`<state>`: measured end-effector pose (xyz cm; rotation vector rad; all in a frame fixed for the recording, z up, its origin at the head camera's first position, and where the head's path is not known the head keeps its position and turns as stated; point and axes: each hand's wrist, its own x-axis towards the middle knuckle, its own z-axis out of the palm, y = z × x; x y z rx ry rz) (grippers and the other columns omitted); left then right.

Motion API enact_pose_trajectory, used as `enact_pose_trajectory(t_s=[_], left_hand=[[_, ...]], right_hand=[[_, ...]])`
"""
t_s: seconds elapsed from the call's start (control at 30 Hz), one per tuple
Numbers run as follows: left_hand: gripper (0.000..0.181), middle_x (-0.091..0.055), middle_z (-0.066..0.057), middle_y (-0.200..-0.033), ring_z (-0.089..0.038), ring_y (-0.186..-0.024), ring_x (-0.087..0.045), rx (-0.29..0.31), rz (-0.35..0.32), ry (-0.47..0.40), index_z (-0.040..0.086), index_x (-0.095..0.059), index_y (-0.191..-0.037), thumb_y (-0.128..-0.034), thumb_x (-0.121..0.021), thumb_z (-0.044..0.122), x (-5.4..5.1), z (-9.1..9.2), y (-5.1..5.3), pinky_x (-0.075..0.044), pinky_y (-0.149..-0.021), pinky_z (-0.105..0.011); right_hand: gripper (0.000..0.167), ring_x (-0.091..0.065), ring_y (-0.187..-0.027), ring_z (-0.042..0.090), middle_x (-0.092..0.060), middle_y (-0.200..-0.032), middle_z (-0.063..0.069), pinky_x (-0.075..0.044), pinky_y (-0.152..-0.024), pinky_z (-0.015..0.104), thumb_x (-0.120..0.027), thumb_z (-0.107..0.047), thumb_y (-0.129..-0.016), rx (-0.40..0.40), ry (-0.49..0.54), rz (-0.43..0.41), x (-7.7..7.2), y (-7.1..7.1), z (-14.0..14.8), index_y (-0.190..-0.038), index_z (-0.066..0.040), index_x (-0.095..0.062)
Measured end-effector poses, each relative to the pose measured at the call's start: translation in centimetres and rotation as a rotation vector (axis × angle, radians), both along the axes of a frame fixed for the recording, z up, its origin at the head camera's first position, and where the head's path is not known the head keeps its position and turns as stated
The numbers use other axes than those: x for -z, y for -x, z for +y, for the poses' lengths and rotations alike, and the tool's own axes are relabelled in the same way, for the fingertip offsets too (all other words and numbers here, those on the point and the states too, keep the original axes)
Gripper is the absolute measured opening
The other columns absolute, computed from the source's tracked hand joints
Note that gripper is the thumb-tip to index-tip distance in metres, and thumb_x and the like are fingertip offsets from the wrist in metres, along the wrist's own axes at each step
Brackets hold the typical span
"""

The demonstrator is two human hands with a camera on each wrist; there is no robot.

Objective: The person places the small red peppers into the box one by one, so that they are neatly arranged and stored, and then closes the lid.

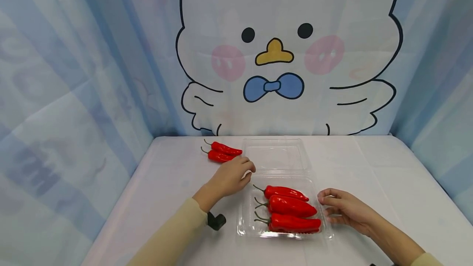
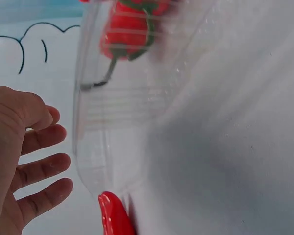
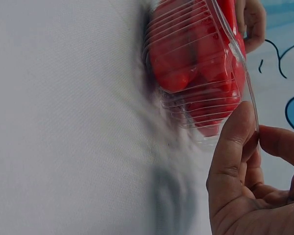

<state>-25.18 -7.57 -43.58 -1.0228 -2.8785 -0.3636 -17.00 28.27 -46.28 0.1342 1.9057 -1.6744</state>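
A clear plastic hinged box (image 1: 246,212) lies unfolded on the table, its lid (image 1: 275,157) folded back away from me. In its near half, three red chili peppers (image 1: 292,207) lie side by side, green stems toward the left. My right hand (image 1: 347,210) pinches the box's right rim between thumb and finger, as the right wrist view shows at the rim (image 3: 252,103). Beside the box's left edge, near the hinge, is my left hand (image 1: 230,176), fingers loosely bent and holding nothing. Just beyond it lie two more red peppers (image 1: 226,148), the nearer one partly hidden by the hand.
A white cloth covers the table (image 1: 369,167). Behind it hangs a curtain (image 1: 273,114) printed with a cartoon bird, and blue-white curtains (image 1: 74,114) flank the sides. A black piece (image 1: 216,221) shows at the left wrist.
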Motion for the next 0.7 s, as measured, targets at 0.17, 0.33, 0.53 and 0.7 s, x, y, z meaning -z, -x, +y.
enact_pose_trajectory(t_s=[0.17,0.33,0.53,0.7], left_hand=[[0.017,-0.068,0.001,-0.114,-0.016,-0.105,-0.062,-0.046,0.003,0.0,0.018,-0.071,-0.113,-0.0964,-0.072,0.019,1.0,-0.8,1.0,-0.057,-0.093,-0.029],[0.02,-0.066,0.0,-0.119,-0.017,-0.109,-0.062,-0.098,-0.01,-0.005,0.018,-0.069,-0.116,-0.0962,-0.073,0.02,1.6,-1.4,1.7,-0.056,-0.097,-0.03],[0.023,-0.067,-0.001,-0.121,-0.018,-0.112,-0.063,-0.131,-0.014,-0.016,0.018,-0.069,-0.119,-0.0959,-0.073,0.02,1.9,-2.1,2.3,-0.056,-0.099,-0.031],[0.028,-0.068,-0.001,-0.122,-0.018,-0.113,-0.064,-0.146,0.002,-0.021,0.017,-0.068,-0.122,-0.0954,-0.073,0.02,2.5,-2.9,3.2,-0.055,-0.101,-0.031]], right_hand=[[0.038,-0.062,-0.086,0.017,-0.059,-0.106,0.003,-0.06,-0.075,0.026,-0.06,-0.03,-0.104,0.003,-0.008,0.002,0.1,0.1,0.0,-0.128,-0.001,-0.051],[0.04,-0.062,-0.087,0.017,-0.06,-0.107,0.003,-0.06,-0.075,0.026,-0.06,-0.03,-0.104,0.01,-0.021,0.004,0.1,0.0,0.0,-0.129,0.0,-0.05],[0.039,-0.062,-0.086,0.017,-0.06,-0.106,0.003,-0.06,-0.075,0.026,-0.06,-0.029,-0.105,0.008,-0.01,0.003,-0.1,-0.1,0.0,-0.128,0.0,-0.05],[0.04,-0.062,-0.087,0.018,-0.06,-0.106,0.003,-0.061,-0.076,0.026,-0.061,-0.029,-0.104,0.009,-0.012,0.003,-0.1,0.0,0.0,-0.129,0.0,-0.05]])
